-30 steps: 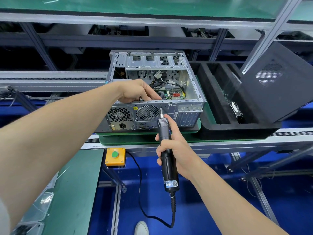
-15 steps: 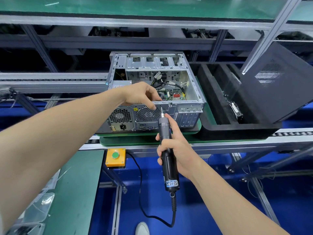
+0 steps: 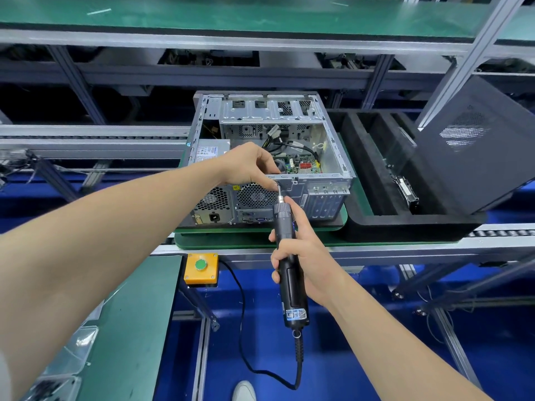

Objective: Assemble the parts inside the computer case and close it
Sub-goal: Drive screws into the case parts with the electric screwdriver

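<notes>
The open metal computer case (image 3: 333,157) lies on a green pallet (image 3: 231,241), rear panel facing me, with the motherboard and cables showing inside. My left hand (image 3: 246,166) reaches over the rear top edge and pinches something small, apparently a screw (image 3: 277,184), at the tip of the screwdriver bit. My right hand (image 3: 304,256) grips a black electric screwdriver (image 3: 291,290), which points up at the case's rear panel beside the fan grille. The dark side panel (image 3: 477,146) leans at the right.
A black foam tray (image 3: 405,224) with slots stands right of the case, a part lying in it. A yellow box with a green button (image 3: 201,269) hangs on the conveyor frame. The screwdriver's cord (image 3: 243,328) loops below. A green bench (image 3: 130,328) lies at the lower left.
My left hand has come out of the case's inside and down to the rear edge, where its fingers meet the bit tip. The screwdriver has barely moved.
</notes>
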A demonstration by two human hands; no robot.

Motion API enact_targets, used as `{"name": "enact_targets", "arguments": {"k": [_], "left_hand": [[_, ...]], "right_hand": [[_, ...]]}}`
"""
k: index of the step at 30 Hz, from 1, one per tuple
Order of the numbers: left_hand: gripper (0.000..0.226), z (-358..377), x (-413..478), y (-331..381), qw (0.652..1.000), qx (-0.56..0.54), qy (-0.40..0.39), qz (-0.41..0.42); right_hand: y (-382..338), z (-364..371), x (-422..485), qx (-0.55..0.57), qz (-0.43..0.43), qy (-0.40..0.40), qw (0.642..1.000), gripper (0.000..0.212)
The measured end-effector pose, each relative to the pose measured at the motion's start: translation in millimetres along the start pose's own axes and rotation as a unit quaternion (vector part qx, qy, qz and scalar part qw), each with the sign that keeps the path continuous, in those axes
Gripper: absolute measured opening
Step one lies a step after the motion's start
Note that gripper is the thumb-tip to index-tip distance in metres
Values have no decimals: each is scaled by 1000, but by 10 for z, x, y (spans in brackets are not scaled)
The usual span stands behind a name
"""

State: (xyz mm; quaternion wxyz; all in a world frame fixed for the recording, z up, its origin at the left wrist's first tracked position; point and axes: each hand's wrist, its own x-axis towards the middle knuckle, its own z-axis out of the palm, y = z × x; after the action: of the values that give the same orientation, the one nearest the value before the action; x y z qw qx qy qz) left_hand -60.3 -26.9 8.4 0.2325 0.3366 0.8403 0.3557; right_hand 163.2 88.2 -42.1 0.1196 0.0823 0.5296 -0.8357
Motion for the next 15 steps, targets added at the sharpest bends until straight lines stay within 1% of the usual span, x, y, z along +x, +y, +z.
{"name": "enact_targets", "arguments": {"k": [5,15], "left_hand": [[25,8,-1,8,1000,8,5,-3],[20,4,-1,7,1000,-1,5,-5]], "right_hand": [[7,-24,-2,8,3,4,1000,105],[12,-18,2,7,12,1,1000,104]]}}
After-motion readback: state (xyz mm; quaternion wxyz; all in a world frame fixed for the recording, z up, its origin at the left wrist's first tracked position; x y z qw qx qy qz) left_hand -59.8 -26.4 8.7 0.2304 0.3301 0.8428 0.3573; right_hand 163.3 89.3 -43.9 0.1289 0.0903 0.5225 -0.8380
